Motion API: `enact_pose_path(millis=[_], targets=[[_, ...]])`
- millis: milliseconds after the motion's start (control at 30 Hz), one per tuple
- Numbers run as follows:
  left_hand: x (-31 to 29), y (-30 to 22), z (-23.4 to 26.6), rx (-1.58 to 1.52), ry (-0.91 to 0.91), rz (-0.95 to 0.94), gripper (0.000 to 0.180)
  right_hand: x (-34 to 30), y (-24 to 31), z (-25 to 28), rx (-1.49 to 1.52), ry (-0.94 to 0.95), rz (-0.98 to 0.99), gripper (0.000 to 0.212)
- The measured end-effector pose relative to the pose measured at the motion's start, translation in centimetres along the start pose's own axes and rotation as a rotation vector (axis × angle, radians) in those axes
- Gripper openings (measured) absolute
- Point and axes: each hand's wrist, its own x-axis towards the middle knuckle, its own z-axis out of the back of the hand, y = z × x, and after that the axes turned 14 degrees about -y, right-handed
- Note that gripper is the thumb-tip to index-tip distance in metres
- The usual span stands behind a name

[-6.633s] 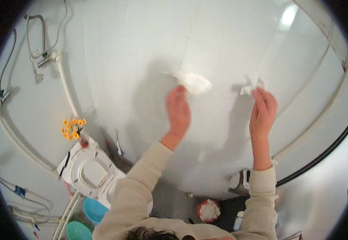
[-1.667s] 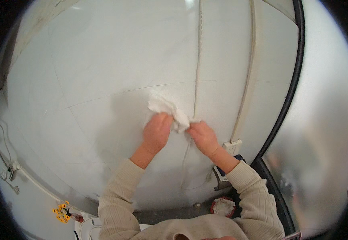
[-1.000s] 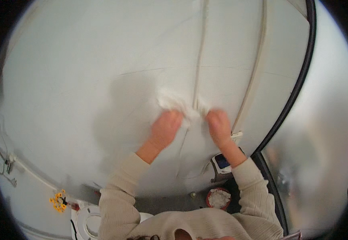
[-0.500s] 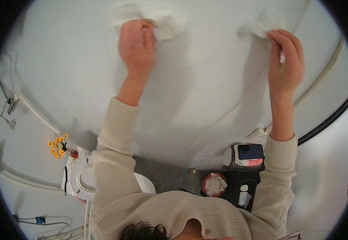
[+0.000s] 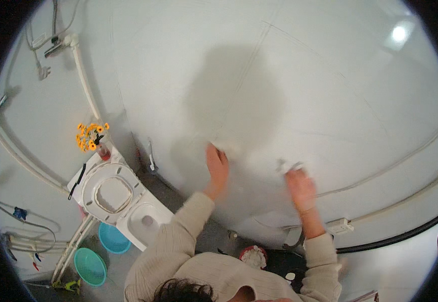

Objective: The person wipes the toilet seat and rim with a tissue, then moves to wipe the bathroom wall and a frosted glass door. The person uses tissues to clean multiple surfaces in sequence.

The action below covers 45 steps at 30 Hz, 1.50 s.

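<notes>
My left hand (image 5: 217,170) is closed on a crumpled white tissue (image 5: 232,150) that barely stands out against the pale wall (image 5: 330,100). To its right, my right hand (image 5: 301,190) is slightly smeared by motion. Its fingers pinch a second piece of white tissue (image 5: 292,167), held at or close to the wall. Whether either tissue touches the surface I cannot tell. Both forearms, in beige knit sleeves, reach up from the lower edge.
A white toilet (image 5: 109,196) with raised lid stands at the left, orange flowers (image 5: 89,136) on its tank. Below it sit a blue basin (image 5: 115,238) and a green basin (image 5: 90,267). A red-rimmed bin (image 5: 253,257) holds crumpled white paper. Beside my right forearm is a wall socket (image 5: 340,226).
Both hands have come down the wall and closer together, each still with its white tissue. The view has shifted too, bringing more of the toilet and the basins into sight.
</notes>
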Motion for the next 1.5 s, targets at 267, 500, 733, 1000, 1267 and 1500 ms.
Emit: enact_pose_path(millis=[267, 500, 733, 1000, 1267, 1500], targets=[[19.3, -2.6, -3.1, -0.139, -0.349, -0.019, 0.005, 13.3, -3.1, 10.4, -0.008, -0.806, -0.028, 0.025], [-3.0, -0.5, 0.7, -0.177, 0.228, -0.086, 0.020, 6.7, 4.8, 0.1, 0.185, -0.318, 0.338, 0.017], [17.5, 9.1, -0.9, 0.097, -0.388, 0.242, 0.007, 11.2, 0.9, 5.9, 0.138, -0.542, 0.240, 0.023], [27.6, -9.7, -2.7, -0.218, -0.343, -0.168, 0.004, 16.2, 4.4, 10.1, 0.306, -0.369, 0.075, 0.019], [18.2, -20.4, -4.1, -0.230, 0.223, -0.803, 0.010, 21.5, -0.8, 15.7, 0.230, -0.690, -0.194, 0.021], [7.7, -14.6, -0.7, -0.212, 0.714, -1.128, 0.011, 5.4, -0.5, 7.0, 0.576, -0.057, -0.295, 0.025]])
